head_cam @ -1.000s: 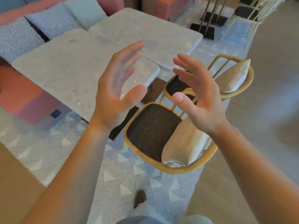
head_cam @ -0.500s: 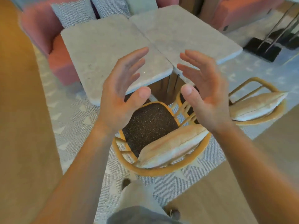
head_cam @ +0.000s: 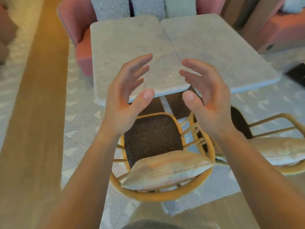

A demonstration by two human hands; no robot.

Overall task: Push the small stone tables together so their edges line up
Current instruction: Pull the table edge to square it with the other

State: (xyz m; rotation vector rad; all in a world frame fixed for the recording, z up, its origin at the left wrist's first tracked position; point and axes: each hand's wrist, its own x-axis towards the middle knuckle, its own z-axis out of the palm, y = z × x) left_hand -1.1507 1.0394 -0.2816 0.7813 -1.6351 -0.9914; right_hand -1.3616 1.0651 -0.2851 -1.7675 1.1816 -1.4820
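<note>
Two pale grey stone tables stand side by side ahead of me. The left table (head_cam: pixel 118 47) and the right table (head_cam: pixel 219 47) touch along a seam running away from me; at the near end their front edges are offset and a small wedge gap shows. My left hand (head_cam: pixel 127 96) and my right hand (head_cam: pixel 206 96) hover in the air in front of the tables, palms facing each other, fingers spread and relaxed. Neither hand touches a table or holds anything.
A round rattan chair (head_cam: pixel 158 194) with a dark seat and a beige cushion (head_cam: pixel 166 171) stands between me and the tables. A second chair (head_cam: pixel 290 123) is at the right. A pink sofa (head_cam: pixel 76 19) with checked pillows lies behind the tables. A patterned rug (head_cam: pixel 82 116) covers the floor.
My view has swung round so the tables now lie straight ahead with the chair directly below my hands. My hands stay raised and empty, palms facing.
</note>
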